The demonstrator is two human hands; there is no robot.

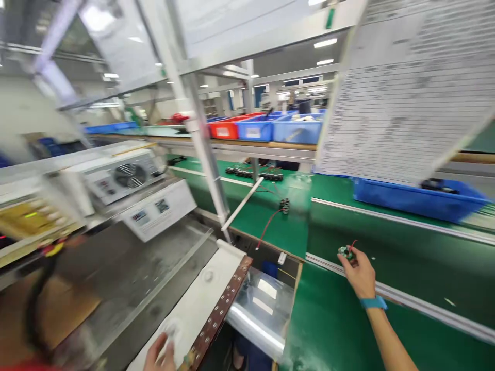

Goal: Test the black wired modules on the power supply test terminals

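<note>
My right hand [359,273], with a blue band at the wrist, is raised over the green work surface at the right. Its thumb and fingers pinch a small round circuit board [345,252], from which a short red wire sticks up. At the bottom edge, my left hand [160,354] is partly in view beside a white strip [201,288]. Its fingers are a little apart, and I see nothing between them. Along that strip runs a brown bar [222,309] dotted with metal studs.
A black part with a red lead [285,206] lies on the green bench [266,232]. Several similar parts sit farther back. A blue bin [410,200] stands right, under a hanging printed sheet [394,103]. A metal post [204,149] rises mid-view, right of a fan-fronted machine [119,175].
</note>
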